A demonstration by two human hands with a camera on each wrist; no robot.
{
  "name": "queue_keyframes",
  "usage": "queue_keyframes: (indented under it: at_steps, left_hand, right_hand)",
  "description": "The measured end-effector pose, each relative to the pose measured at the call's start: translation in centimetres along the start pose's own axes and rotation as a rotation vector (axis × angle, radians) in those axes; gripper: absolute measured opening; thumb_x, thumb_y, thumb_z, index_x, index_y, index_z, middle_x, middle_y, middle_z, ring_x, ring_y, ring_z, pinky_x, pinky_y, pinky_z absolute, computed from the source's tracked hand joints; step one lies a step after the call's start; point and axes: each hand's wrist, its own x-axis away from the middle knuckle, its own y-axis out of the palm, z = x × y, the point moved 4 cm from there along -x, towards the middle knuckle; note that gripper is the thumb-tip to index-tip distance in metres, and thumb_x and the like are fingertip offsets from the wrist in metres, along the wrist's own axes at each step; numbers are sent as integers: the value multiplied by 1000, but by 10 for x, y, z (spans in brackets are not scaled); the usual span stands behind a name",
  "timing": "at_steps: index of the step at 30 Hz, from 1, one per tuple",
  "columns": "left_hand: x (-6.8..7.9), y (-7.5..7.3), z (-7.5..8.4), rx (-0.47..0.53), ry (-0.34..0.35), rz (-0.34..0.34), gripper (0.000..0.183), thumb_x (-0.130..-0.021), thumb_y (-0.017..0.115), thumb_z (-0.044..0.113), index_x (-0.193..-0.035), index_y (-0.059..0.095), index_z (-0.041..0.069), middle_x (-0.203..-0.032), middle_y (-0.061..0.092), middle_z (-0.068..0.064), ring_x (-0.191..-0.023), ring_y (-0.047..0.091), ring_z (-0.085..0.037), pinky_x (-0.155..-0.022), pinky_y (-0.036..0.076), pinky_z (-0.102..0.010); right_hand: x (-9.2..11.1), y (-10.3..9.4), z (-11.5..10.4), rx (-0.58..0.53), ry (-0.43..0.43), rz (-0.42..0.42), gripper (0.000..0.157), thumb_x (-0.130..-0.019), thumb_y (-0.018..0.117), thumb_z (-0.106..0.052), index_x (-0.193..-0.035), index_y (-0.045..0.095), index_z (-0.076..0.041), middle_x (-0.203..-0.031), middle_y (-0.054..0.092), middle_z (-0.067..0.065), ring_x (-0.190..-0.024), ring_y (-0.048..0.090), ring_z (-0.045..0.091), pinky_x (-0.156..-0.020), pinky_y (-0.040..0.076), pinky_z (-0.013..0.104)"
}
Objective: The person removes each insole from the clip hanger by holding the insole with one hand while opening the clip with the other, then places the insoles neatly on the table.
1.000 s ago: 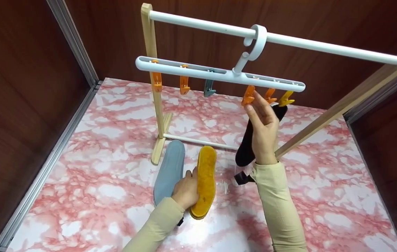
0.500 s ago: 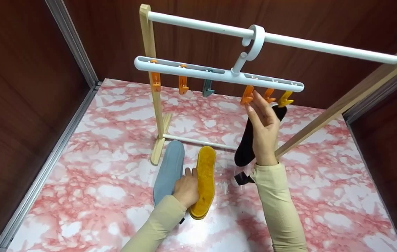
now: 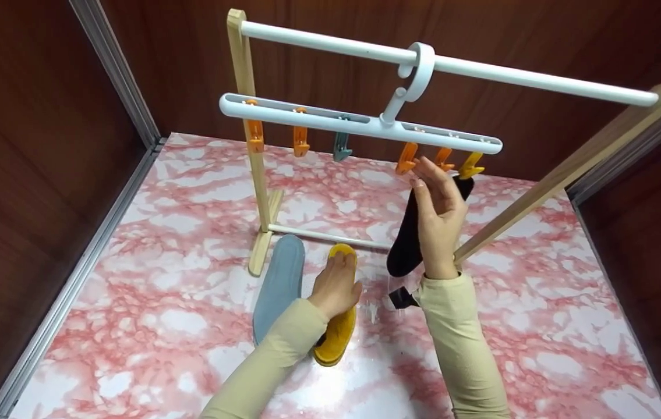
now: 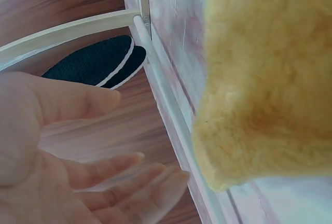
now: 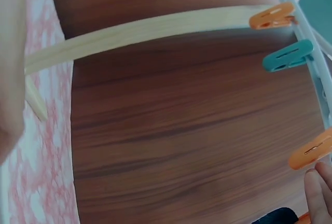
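Observation:
My left hand (image 3: 335,286) reaches over a fuzzy yellow insole (image 3: 336,343) that lies on the table, seemingly a stacked pair. In the left wrist view the thumb and fingers of that hand are spread, holding nothing, and the yellow insole (image 4: 264,99) stands close by. A grey-blue insole (image 3: 280,285) lies to its left. My right hand (image 3: 442,224) is raised beside an orange clip (image 3: 406,158) on the white hanger (image 3: 330,119). Its fingertips (image 5: 314,182) are just by the clip's lower end, not pinching it. Black insoles (image 3: 405,247) hang behind this hand.
The hanger hooks over the white bar (image 3: 540,77) of a wooden rack (image 3: 575,166). Other clips on it include a teal one (image 3: 341,146) and a yellow one (image 3: 472,166). Dark wood-look panels (image 3: 21,174) surround the red-and-white marbled surface (image 3: 179,320).
My left hand has moved from between the grey-blue and yellow insoles to over the yellow one. My right fingertips have drawn slightly away from the orange clip.

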Motion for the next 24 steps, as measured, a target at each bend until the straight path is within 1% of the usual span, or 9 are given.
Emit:
queue_keyframes:
  at_steps: [2, 4, 5, 7, 10, 12, 17, 20, 24]
  left_hand:
    - [-6, 1, 2, 42, -3, -36, 39, -87, 64, 17, -117, 49, -3, -107, 52, -18, -96, 55, -33, -75, 51, -42]
    - [-12, 2, 4, 96, -3, -66, 44, -88, 64, 19, -123, 48, -3, -113, 53, -18, -101, 55, -33, -82, 50, -42]
    - [-15, 3, 5, 138, -3, -81, 47, -89, 64, 20, -126, 47, -4, -116, 53, -19, -105, 55, -33, -87, 49, -42]
    - [-20, 4, 7, 237, 0, -103, 51, -90, 64, 22, -130, 45, -3, -123, 53, -21, -112, 54, -33, -95, 46, -42]
    - [-27, 6, 10, 384, -4, -115, 53, -90, 64, 25, -132, 45, -2, -129, 53, -21, -119, 52, -33, -103, 41, -42]
    - [-30, 7, 12, 451, -7, -108, 55, -90, 64, 28, -133, 45, -1, -130, 54, -21, -120, 53, -33, -103, 41, -42]
    - [-40, 13, 17, 531, 4, -75, 57, -90, 65, 32, -134, 46, 1, -127, 58, -20, -115, 56, -34, -98, 45, -42]
    - [-45, 16, 20, 561, 8, -60, 57, -89, 67, 31, -134, 47, 2, -122, 62, -19, -114, 58, -33, -96, 47, -41]
    - [-49, 17, 23, 583, 12, -39, 58, -88, 67, 29, -135, 46, 4, -123, 62, -20, -115, 60, -30, -96, 47, -40]
  right_hand:
    - [1, -1, -2, 15, -31, 23, 24, -91, 56, 5, -114, 64, 8, -109, 69, 12, -102, 64, 23, -88, 52, 29]
    - [1, -3, -4, 10, -49, 58, 20, -92, 55, 6, -109, 65, 8, -103, 70, 10, -95, 65, 22, -80, 53, 28]
    - [0, -4, -5, 2, -58, 78, 19, -92, 54, 7, -107, 65, 8, -99, 70, 8, -92, 66, 21, -77, 53, 28]
    - [0, -6, -6, -26, -67, 128, 16, -91, 53, 8, -102, 66, 8, -94, 70, 9, -84, 66, 20, -70, 52, 27]
    - [0, -9, -7, -54, -74, 200, 16, -91, 52, 9, -98, 66, 6, -89, 69, 10, -77, 65, 19, -63, 51, 25]
    - [0, -11, -7, -71, -64, 241, 16, -91, 52, 9, -96, 66, 5, -87, 69, 10, -74, 64, 19, -60, 49, 24]
    - [1, -16, -6, -86, -45, 309, 16, -90, 51, 10, -92, 66, 4, -85, 68, 10, -71, 62, 18, -56, 47, 23]
    - [0, -18, -5, -81, -50, 341, 17, -90, 51, 11, -90, 66, 4, -84, 67, 10, -70, 61, 18, -55, 47, 22]
    - [-1, -20, -5, -65, -51, 385, 18, -90, 49, 11, -87, 66, 4, -83, 67, 10, -69, 60, 18, -54, 46, 22]
